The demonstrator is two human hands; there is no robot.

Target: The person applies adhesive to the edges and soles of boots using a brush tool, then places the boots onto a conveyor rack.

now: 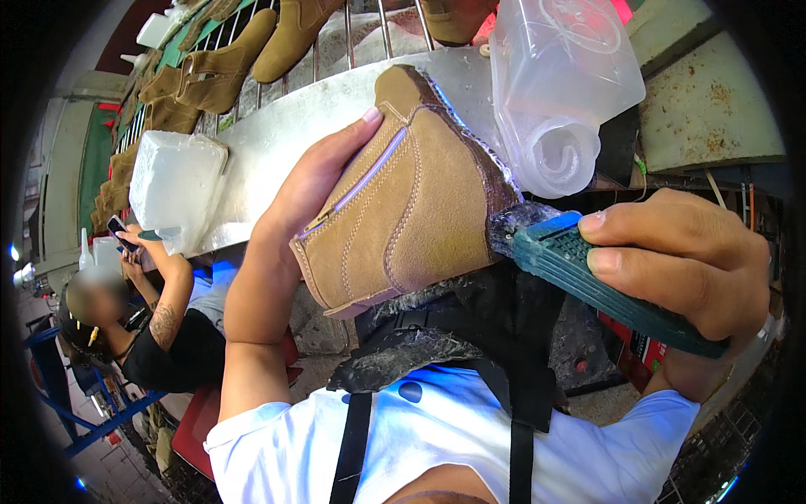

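My left hand (323, 172) is closed round a tan suede ankle boot (445, 176), its thumb along the upper side and its other fingers hidden behind. The boot lies tilted in front of my chest, with a side zipper and curved stitching showing. A pale, whitish coating runs along its sole edge. My right hand (684, 252) grips a brush (604, 294) by its thick teal-green handle. The brush's dark, crusted head touches or nearly touches the heel end of the sole edge.
A translucent plastic jug (579, 76) stands at the far right of the metal bench (277, 105). A translucent block-shaped container (176, 181) sits at its left. More tan boots (222, 71) rest on a wire rack behind. At left, a seated person (168, 328) holds a phone.
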